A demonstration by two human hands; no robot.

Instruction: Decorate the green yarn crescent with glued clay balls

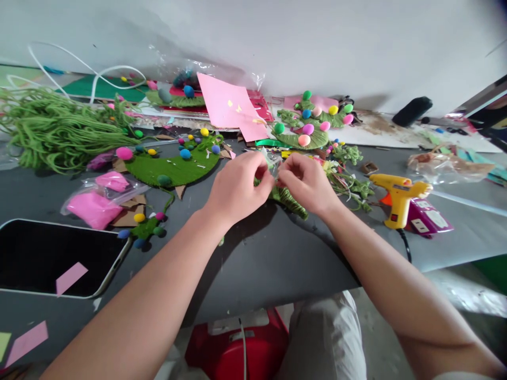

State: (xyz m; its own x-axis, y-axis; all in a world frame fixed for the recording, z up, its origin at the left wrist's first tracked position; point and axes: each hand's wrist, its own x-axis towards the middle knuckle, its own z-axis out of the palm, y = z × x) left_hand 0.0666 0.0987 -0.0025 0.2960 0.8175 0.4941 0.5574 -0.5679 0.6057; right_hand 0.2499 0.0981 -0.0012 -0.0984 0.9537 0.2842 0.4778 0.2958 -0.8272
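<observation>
My left hand (242, 180) and my right hand (306, 182) are close together over the middle of the table, fingers curled into pinches. Between the fingertips shows a small piece of what looks like clear plastic (272, 160), with both hands closed at its edges; the fingers partly hide it. Just below lies a piece wrapped in green yarn (292, 201), partly covered by my hands. To the left is a green crescent (178, 168) with coloured pompoms. Behind my right hand lies another green yarn shape (317, 140) with pompoms.
A yellow glue gun (400, 198) rests by a purple box (430, 217) at right. At left are a bundle of green yarn (67, 129), a bag of pink material (93, 208) and a phone (51, 258). Pink paper (229, 103) stands tilted behind.
</observation>
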